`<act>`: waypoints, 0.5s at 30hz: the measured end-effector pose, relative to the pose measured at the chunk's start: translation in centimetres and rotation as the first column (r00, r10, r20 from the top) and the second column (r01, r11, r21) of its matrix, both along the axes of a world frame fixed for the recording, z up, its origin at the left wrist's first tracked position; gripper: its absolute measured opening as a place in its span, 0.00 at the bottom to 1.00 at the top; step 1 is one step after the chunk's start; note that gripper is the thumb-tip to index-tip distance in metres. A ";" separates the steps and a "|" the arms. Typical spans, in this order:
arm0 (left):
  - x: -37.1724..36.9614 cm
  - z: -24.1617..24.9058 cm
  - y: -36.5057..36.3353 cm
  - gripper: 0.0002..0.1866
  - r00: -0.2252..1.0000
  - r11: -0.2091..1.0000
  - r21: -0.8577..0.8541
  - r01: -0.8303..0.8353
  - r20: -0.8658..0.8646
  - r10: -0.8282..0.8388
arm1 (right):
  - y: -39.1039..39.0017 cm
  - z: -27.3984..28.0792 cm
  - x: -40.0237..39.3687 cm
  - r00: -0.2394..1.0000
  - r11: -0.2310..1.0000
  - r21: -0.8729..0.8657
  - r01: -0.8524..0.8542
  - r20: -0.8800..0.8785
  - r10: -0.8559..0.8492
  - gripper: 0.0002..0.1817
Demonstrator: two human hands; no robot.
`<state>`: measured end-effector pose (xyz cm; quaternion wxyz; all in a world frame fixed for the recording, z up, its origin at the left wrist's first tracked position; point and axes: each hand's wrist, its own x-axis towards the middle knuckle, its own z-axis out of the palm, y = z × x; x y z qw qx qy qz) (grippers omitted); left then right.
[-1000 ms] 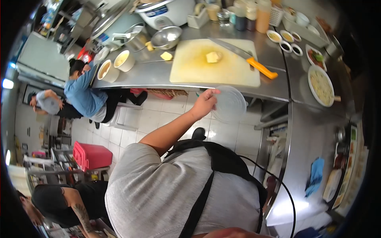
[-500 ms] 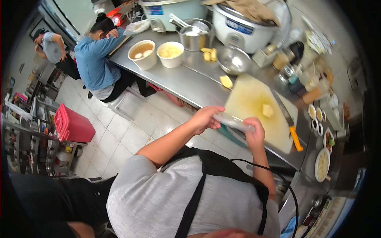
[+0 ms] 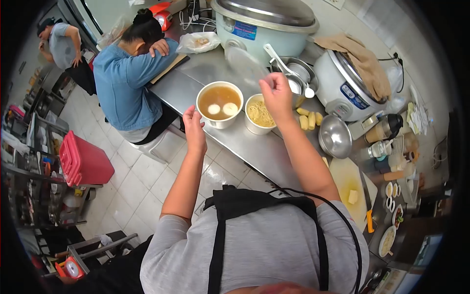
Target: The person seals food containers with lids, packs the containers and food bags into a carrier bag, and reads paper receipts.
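Note:
My right hand (image 3: 278, 100) pinches the edge of a clear plastic lid (image 3: 246, 66), blurred by motion and tilted above the counter. Just below that hand stands a white bowl (image 3: 257, 129) of yellow noodles, partly covered by my fingers in this view. Beside it is a larger white bowl (image 3: 219, 124) of brown broth with two round white pieces, perhaps egg halves, floating in it. My left hand (image 3: 195, 128) is at this bowl's left side, fingers raised and a little apart, holding nothing.
Behind the bowls stand a large rice cooker (image 3: 267, 34) and a steel pot with ladles (image 3: 298, 73). A steel mixing bowl (image 3: 336, 137), a cutting board (image 3: 345, 176) and an orange-handled knife (image 3: 370, 221) are at right. A person in a denim jacket (image 3: 129, 88) leans on the counter at left.
Both hands have moved from beside the cutting board to the two bowls. The left hand has let go of the clear lid, and the right hand has carried it over the counter.

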<state>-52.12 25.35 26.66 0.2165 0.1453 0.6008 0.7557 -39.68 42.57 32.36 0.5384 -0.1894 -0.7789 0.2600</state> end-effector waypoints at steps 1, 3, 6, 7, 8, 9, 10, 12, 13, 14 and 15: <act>-0.6 -0.2 0.3 0.20 1.000 1.000 0.009 -0.003 0.025 0.003 | -0.3 0.1 -1.1 0.998 0.996 0.084 -0.007 0.061 0.001 0.09; -1.6 -0.5 0.8 0.21 0.997 1.000 0.024 -0.007 0.075 0.005 | -1.5 -0.1 -2.5 0.983 0.969 0.245 -0.034 0.182 -0.012 0.10; -2.1 -1.5 1.4 0.21 0.995 1.000 0.011 0.022 0.094 -0.023 | -3.3 -3.7 -2.4 0.913 0.939 0.324 -0.117 0.407 -0.026 0.15; -2.4 -1.8 1.6 0.21 0.995 1.000 0.019 0.022 0.094 -0.024 | -3.9 -4.2 -2.2 0.891 0.928 0.339 -0.154 0.454 -0.018 0.16; -2.6 -2.0 1.8 0.21 0.995 0.999 0.024 0.021 0.094 -0.024 | -4.5 -4.4 -2.0 0.874 0.928 0.321 -0.190 0.486 0.011 0.16; -2.7 -2.0 1.9 0.21 0.995 0.999 0.027 0.021 0.095 -0.024 | -5.2 -4.3 -1.7 0.854 0.928 0.298 -0.224 0.518 0.040 0.17; -2.7 -1.8 2.0 0.22 0.993 0.999 0.037 0.022 0.111 -0.026 | -5.7 -4.2 -1.5 0.833 0.928 0.271 -0.255 0.548 0.069 0.17; -3.1 -2.1 2.7 0.22 0.996 0.996 0.090 0.027 0.082 -0.035 | -6.6 -4.1 -1.6 0.822 0.929 0.276 -0.244 0.567 0.048 0.17; -3.2 -2.3 3.1 0.22 0.997 0.992 0.119 0.033 0.068 -0.041 | -6.9 -4.2 -1.6 0.816 0.930 0.281 -0.237 0.578 0.033 0.17; -3.3 -2.5 3.5 0.22 0.999 0.995 0.092 0.029 0.032 -0.032 | -7.0 -4.3 -1.6 0.807 0.929 0.274 -0.248 0.589 0.042 0.16; -3.4 -2.6 3.8 0.22 1.000 0.997 0.068 0.025 -0.006 -0.025 | -7.1 -4.3 -1.7 0.800 0.928 0.270 -0.258 0.598 0.049 0.16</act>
